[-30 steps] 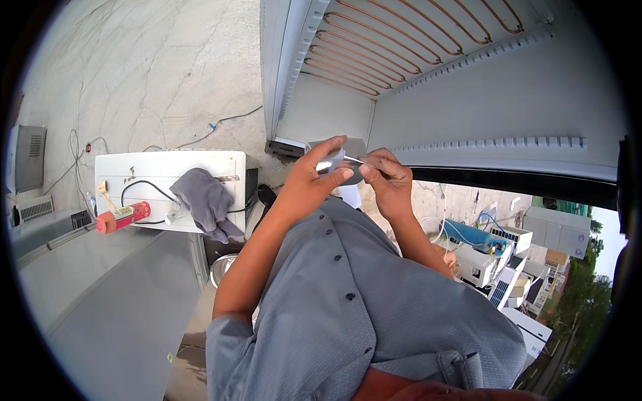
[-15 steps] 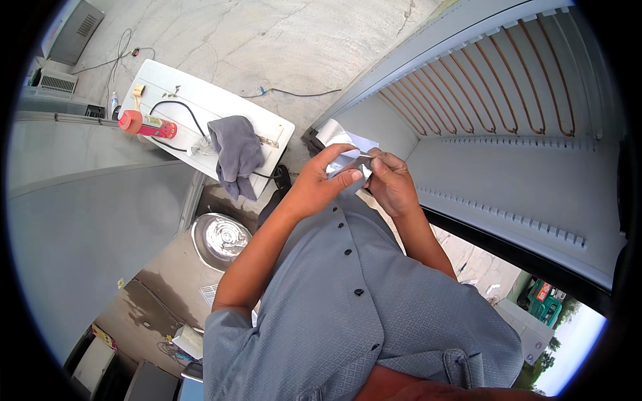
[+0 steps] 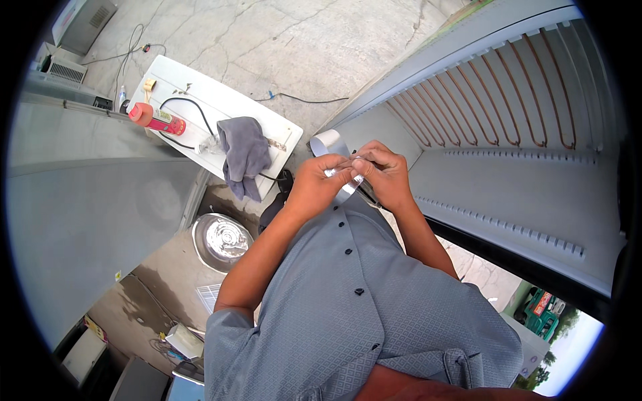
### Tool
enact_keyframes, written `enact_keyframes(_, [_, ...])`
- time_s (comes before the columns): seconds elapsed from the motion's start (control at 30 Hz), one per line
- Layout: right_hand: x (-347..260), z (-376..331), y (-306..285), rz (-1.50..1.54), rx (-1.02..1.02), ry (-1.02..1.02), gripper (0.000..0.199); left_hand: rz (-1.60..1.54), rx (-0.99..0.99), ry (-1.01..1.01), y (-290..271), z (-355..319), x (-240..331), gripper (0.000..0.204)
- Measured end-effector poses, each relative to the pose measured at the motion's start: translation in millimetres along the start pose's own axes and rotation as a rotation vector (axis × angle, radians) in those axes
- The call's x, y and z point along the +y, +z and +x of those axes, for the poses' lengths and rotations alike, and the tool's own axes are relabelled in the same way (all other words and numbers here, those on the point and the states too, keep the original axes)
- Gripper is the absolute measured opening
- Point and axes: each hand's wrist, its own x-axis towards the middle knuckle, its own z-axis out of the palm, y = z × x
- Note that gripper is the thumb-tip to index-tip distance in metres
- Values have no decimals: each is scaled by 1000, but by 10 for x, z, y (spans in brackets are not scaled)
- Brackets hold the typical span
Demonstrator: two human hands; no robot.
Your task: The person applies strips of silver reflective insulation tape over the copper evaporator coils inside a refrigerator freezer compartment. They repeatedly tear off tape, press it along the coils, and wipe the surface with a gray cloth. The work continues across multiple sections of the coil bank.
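Observation:
In front of my body I hold a shiny silver strip that looks like foil tape point(image 3: 346, 192). One end curls into a loop with a pale inner face beyond my fingers, and another length hangs below them. My left hand point(image 3: 317, 183) pinches the strip between thumb and fingers. My right hand point(image 3: 386, 175) is closed on it right beside the left, the thumbs and fingertips nearly meeting. The fingers hide the part between them. Both hands are near the open refrigerator cabinet point(image 3: 495, 180), which has copper tubes along one inner wall.
A white panel table point(image 3: 194, 83) at the upper left bears a grey cloth point(image 3: 245, 150), a red bottle point(image 3: 164, 121) and a black cord. A round metal basin point(image 3: 224, 242) stands on the floor to my left. Large grey metal panels point(image 3: 100, 214) fill the left side.
My right hand has turned inward and come closer to the left, its fingers now over the strip. The strip's far end now shows as a rounder loop.

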Motion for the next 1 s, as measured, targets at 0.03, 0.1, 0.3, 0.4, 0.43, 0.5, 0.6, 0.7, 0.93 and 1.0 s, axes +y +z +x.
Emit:
enact_keyframes(0.03, [16, 1, -4, 7, 0, -23, 13, 24, 6, -6, -5, 6, 15, 24])
enact_keyframes(0.1, [54, 4, -27, 22, 2, -69, 12, 55, 10, 0, -3, 24, 16, 27])
enact_keyframes(0.3, [-23, 5, -103, -13, 55, -85, 15, 163, -40, -36, -45, 88, -28, 46])
enact_keyframes(0.4, [-70, 79, -163, -76, 127, -121, 19, 163, -61, -53, -73, 68, -20, 66])
enact_keyframes(0.43, [-83, 111, -185, -79, 169, -128, 20, 112, -48, -40, -83, 49, -104, 74])
enact_keyframes(0.5, [-111, 166, -232, -87, 255, -137, 22, 114, -64, -74, -136, 20, -107, 88])
enact_keyframes(0.6, [-138, 237, -420, -3, 331, -60, 28, 217, -139, -168, -299, -17, -66, 98])
enact_keyframes(0.7, [-205, 255, -544, 185, 237, -44, 33, 160, -191, -180, -369, -2, -68, 99])
enact_keyframes(0.93, [-427, 292, -548, 244, 57, -83, 33, -23, -364, -105, -297, 280, -63, 99])
enact_keyframes(1.0, [-500, 321, -525, 125, 107, -19, 31, -52, -421, -88, -264, 428, -120, 99])
